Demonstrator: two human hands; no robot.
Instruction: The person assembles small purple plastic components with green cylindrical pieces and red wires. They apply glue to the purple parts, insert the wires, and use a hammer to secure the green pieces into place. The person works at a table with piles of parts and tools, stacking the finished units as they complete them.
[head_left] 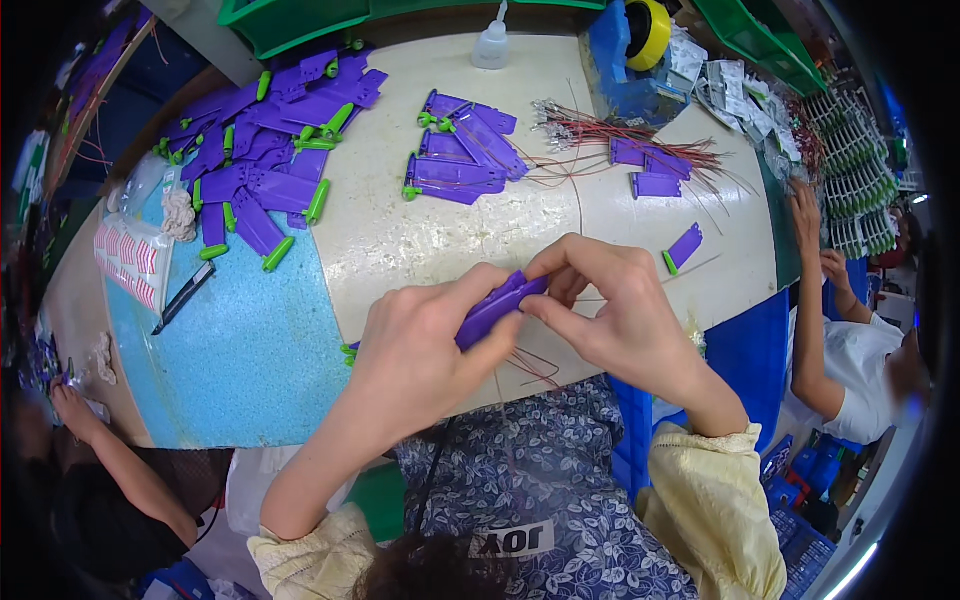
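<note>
A long purple plastic part point(492, 312) with a narrow gap along its edge is held between my hands above the table's front edge. My left hand point(415, 335) is closed around its left end, the thumb along the near side. Fingers and thumb of my right hand point(612, 305) pinch its right end. A bit of bright green point(350, 353) shows beside my left hand, mostly hidden by it. Thin red wires point(538, 368) hang below the part. Beyond my hands lies a small group of purple parts point(458, 178) with green ends and wires.
A large heap of purple-and-green parts point(265, 150) covers the back left, near a blue mat point(240, 350) with a black cutter point(185, 298). Red wires point(620, 135), purple pieces point(657, 185), a white bottle point(491, 45) and a tape dispenser point(640, 95) stand farther back. Other people work on both sides.
</note>
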